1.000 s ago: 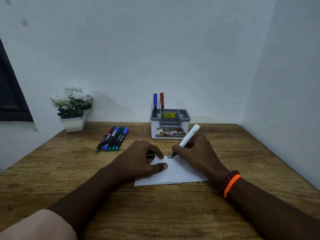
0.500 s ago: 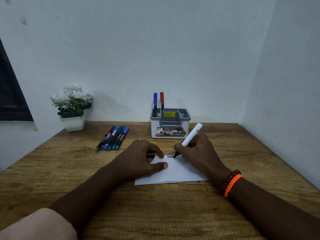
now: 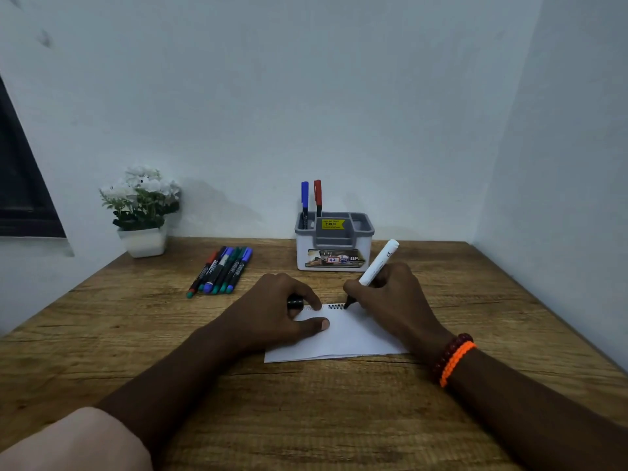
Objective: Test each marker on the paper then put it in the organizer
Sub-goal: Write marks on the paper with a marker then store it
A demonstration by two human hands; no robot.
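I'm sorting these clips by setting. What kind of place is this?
Probably a small desk nook in a home or office room: a wooden table pushed into a corner of plain white walls, with a desk organizer holding markers and a small potted plant at the back.

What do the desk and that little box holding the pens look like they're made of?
The desk looks like wood or a wood-grain laminate: brown streaked grain, matte. The organizer looks like moulded plastic: smooth white walls, grey insert, stickers on it.
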